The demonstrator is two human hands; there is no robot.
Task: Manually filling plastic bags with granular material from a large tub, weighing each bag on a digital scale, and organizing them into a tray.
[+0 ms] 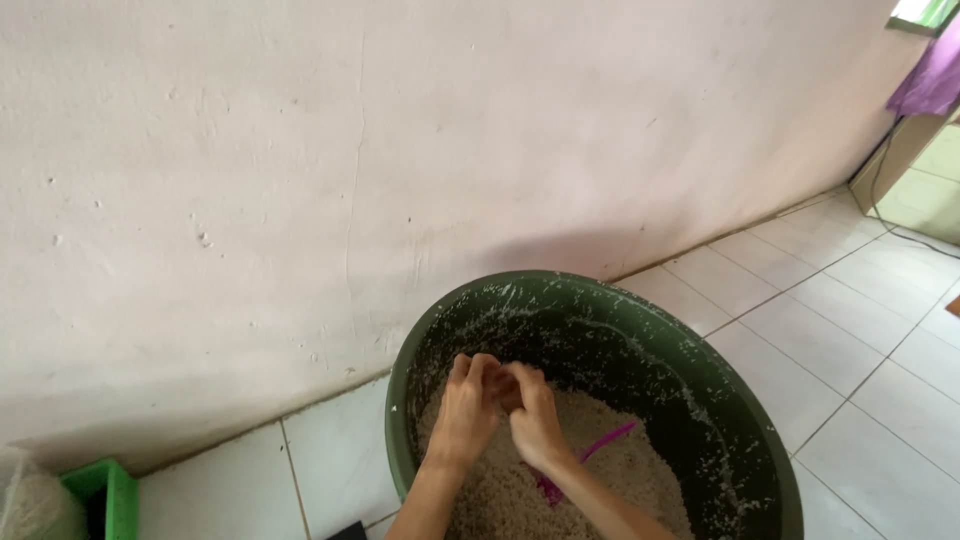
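A big dark green plastic basin [700,345] stands on the tiled floor, its inner wall flecked with white grains. It holds a heap of white cooked rice [600,485]. My left hand [466,405] and my right hand [533,415] are pressed together above the rice, fingers curled around a small clump of it. A pink strip, perhaps a utensil handle [607,441], lies half buried in the rice to the right of my right wrist.
A pale pink wall [400,150] rises just behind the basin. White floor tiles [830,330] stretch to the right. A green box [110,495] and a whitish bag [30,505] sit at the bottom left. Purple cloth [935,75] hangs top right.
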